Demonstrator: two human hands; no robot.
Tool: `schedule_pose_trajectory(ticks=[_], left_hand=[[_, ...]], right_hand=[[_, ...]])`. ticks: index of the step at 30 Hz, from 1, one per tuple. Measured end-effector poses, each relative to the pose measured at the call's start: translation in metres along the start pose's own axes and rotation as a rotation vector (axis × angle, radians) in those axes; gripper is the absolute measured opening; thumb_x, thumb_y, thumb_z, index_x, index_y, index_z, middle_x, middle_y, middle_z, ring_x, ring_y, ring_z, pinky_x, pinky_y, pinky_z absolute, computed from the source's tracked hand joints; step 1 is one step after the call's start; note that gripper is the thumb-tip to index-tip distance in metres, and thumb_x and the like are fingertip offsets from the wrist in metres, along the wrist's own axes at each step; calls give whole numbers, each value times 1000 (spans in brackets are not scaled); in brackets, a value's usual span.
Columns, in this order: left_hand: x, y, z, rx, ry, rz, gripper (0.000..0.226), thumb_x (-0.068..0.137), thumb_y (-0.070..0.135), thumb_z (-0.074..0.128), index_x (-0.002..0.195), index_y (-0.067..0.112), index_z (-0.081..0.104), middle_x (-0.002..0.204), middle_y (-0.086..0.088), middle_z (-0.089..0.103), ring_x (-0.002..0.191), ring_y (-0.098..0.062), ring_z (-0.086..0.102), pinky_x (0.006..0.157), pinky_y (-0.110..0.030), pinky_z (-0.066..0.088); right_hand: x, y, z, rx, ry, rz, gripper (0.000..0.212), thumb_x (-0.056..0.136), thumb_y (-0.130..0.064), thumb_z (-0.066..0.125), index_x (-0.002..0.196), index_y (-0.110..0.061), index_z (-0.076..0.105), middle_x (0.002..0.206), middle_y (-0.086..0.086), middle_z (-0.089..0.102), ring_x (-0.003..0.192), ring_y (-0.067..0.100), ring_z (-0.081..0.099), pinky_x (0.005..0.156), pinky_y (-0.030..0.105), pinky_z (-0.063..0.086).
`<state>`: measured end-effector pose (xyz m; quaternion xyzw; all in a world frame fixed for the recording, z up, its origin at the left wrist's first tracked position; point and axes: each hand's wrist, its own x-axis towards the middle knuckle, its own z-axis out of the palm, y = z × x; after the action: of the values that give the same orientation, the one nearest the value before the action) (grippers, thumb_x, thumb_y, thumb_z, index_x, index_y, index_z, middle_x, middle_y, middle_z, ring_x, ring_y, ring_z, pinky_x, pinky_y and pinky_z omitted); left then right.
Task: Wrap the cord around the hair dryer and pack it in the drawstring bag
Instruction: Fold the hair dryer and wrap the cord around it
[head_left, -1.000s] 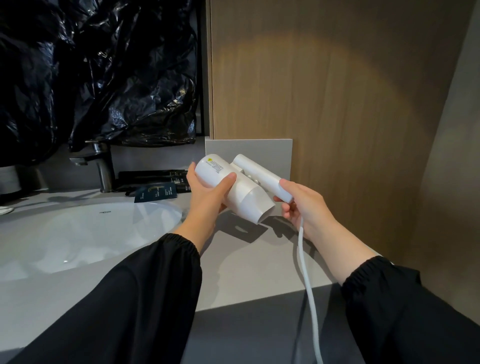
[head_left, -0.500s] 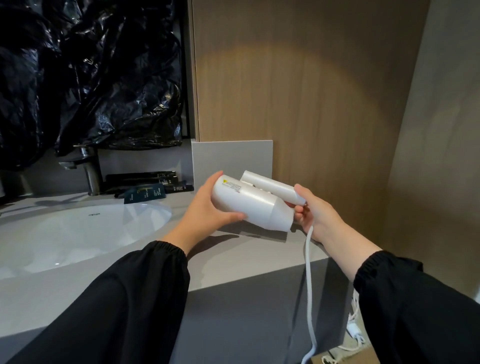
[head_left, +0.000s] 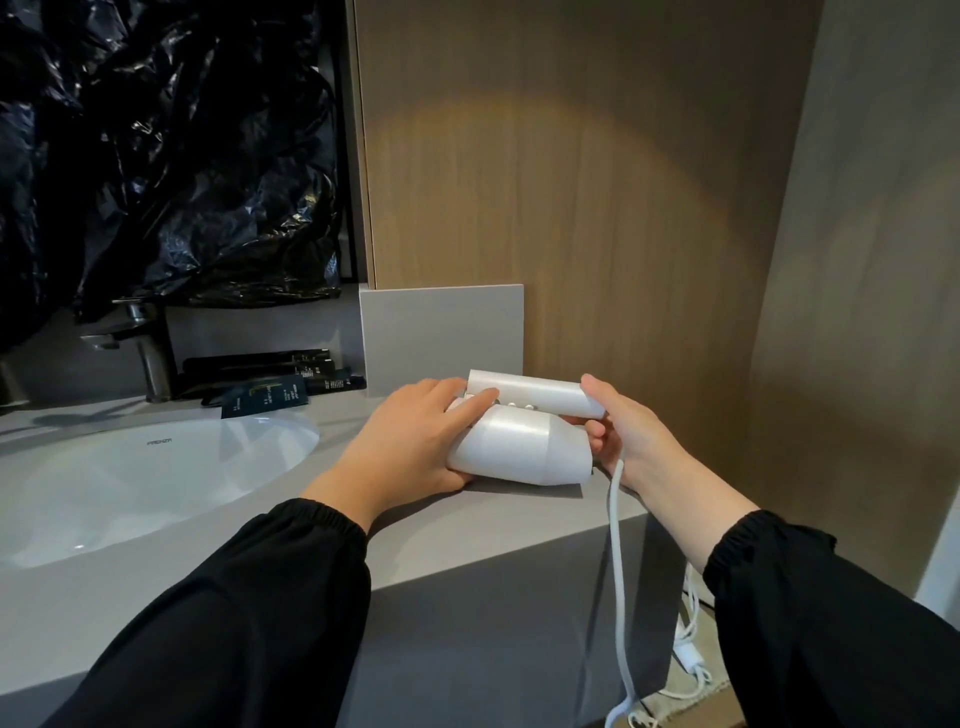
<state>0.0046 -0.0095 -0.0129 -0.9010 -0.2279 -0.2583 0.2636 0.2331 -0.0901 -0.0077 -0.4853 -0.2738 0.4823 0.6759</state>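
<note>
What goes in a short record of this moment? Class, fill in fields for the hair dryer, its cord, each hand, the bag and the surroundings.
Hair dryer: white, handle folded against the barrel, on or just above the grey countertop
Left hand: grips the barrel's left end
Right hand: grips the handle's end, where the cord leaves
Cord: unwrapped, hangs past the counter edge to the floor
Drawstring bag: not in view
Surroundings: sink, faucet, dark packets at left

One view only here, worn on the head, looking forward and down, close over the right end of the counter (head_left: 519, 525). It faces the wooden wall panel (head_left: 571, 208) straight ahead, with the sink (head_left: 130, 478) off along the counter's left side.
</note>
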Motion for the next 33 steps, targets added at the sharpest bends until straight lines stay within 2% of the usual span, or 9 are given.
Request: schedule_pose_trajectory(ticks=[7,9,11,14,18,23,27,30,33], left_hand=[[-3,0,1,66,30,-32,80,53,41,80,123,20,47,102,-9,62,78,-30,58,55,-37,51],[-4,1,-1,48,63,-96,75,51,40,80,117,19,51,91,-5,61,74,-27,56,46,-32,45],[-6,1,-1,20,100,-170,72,51,40,79,116,21,53,88,-2,58,75,-26,55,42,-29,41],[-9,1,0,-53,115,-264,70,57,42,76,120,24,52,95,1,58,85,-24,54,48,-30,45],[-9,4,-2,-271,122,-457,66,63,45,75,121,27,52,98,2,58,89,-22,54,65,-34,49],[-10,-1,0,-402,140,-626,64,64,51,75,120,32,50,100,5,59,89,-20,57,72,-32,48],[-7,4,0,-365,139,-645,64,66,51,73,121,31,49,99,3,58,89,-22,57,71,-31,47],[-7,4,-1,-391,189,-716,67,66,50,73,125,30,48,101,0,58,90,-24,57,68,-31,44],[-10,-2,0,-431,223,-791,68,66,51,73,125,28,47,104,0,58,92,-23,55,67,-31,43]], right_hand=[[-1,1,0,9,-76,-4,29,91,-36,61,110,-14,57,69,7,68,52,12,50,62,25,47],[-2,2,0,54,-94,-15,24,92,-31,60,109,-15,59,83,10,71,63,16,57,69,27,51],[-2,3,0,75,-139,-25,27,93,-26,59,116,-11,60,77,8,71,68,18,56,65,25,53],[-1,3,0,33,-139,-32,29,93,-24,60,116,-7,61,72,8,68,57,15,53,51,19,51],[-5,3,0,-114,-104,-95,25,94,-27,59,102,-4,64,72,10,65,50,13,51,50,20,48],[-21,15,6,-534,27,-314,23,98,-25,52,95,-8,66,71,11,66,49,17,53,48,25,47],[-33,24,17,-1343,196,-534,15,99,-20,48,110,-16,58,89,1,64,80,18,63,72,28,54],[-50,28,32,-1879,127,-535,48,96,-3,42,142,-7,31,109,12,64,96,32,63,72,36,46],[-71,29,55,-1976,-27,-473,63,93,3,40,150,-5,12,117,19,61,103,38,59,69,39,37]])
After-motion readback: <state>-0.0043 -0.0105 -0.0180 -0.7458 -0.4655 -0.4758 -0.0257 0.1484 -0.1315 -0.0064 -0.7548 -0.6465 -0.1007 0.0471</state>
